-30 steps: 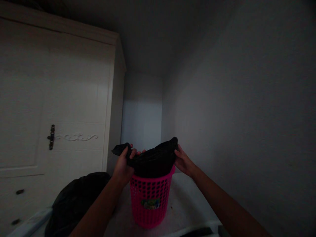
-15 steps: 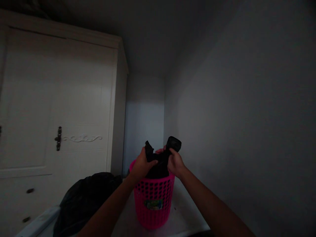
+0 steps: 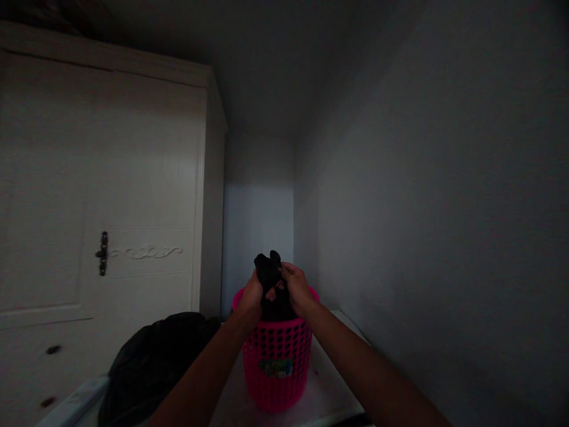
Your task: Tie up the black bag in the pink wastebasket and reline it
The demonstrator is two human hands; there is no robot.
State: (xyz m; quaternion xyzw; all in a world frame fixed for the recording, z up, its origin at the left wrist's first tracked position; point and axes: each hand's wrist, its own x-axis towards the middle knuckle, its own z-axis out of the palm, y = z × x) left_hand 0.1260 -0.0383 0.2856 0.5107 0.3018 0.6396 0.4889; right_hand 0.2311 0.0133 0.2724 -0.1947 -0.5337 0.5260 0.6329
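A pink perforated plastic basket (image 3: 278, 379) stands upright on a white surface, with a label on its front. Bunched black plastic bag (image 3: 268, 270) rises above its rim, and more dark plastic shows inside the basket. Closed round the left part of the bunch is my left hand (image 3: 252, 296). My right hand (image 3: 297, 287) pinches the bag from the other side, close to the left one. Some fingertips are hidden by the plastic, and the dim light blurs the folds.
Left of the basket sits a large dark plastic bag (image 3: 155, 362). A white wardrobe (image 3: 151, 178) with metal handles stands behind it. A grey wall (image 3: 400, 207) runs along the right. The white tabletop (image 3: 329, 379) lies under the basket.
My right hand has moved left toward my left hand. The two raised ends of the black bag, apart before, are now gathered together above the basket.
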